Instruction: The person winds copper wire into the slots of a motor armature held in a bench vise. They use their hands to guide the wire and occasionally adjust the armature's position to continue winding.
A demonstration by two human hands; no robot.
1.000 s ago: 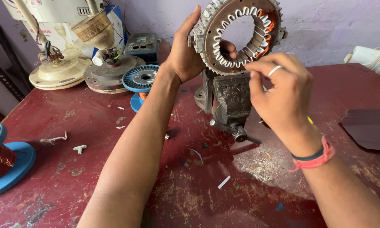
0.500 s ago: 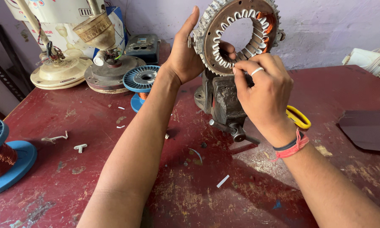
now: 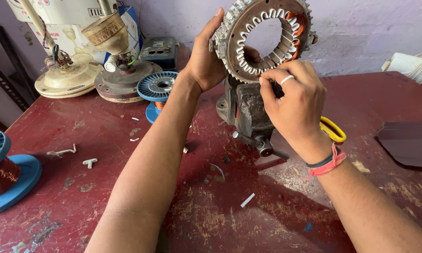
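Stator ring [image 3: 239, 51], a round metal motor core with white slot liners around its inner edge and some copper winding [image 3: 299, 23] at its upper right, is held up on edge above a grey bench vise [image 3: 251, 112], near the back of a worn red table [image 3: 103, 187].

From the far left: a blue spool of copper wire [image 3: 2, 171] lies at the table's edge. Behind it, at the back left, stands a cream fan motor base [image 3: 63, 77], and just beside that a darker round motor housing [image 3: 122, 82] with a brass-coloured cone [image 3: 107, 32] on top. A second, smaller blue spool [image 3: 158, 86] sits next to it, and a grey-blue box [image 3: 159, 51] is behind. Small white plastic bits [image 3: 90, 162] are scattered on the tabletop.

The person's left hand [image 3: 204, 63] grips the ring's left rim, fingers wrapped through the opening, thumb up along the outside. The right hand [image 3: 293, 100], with a ring on one finger and red and dark bands at the wrist, comes in from the lower right; its fingertips [image 3: 263, 80] are pinched narrow at the ring's lower inner edge, against the white liners. Whether they hold anything small there I cannot tell.

Behind the right wrist a yellow handle [image 3: 333, 129] shows. Further right, a dark flat sheet [image 3: 410, 143] lies on the table, and some white things [image 3: 407, 63] sit at the far back right.
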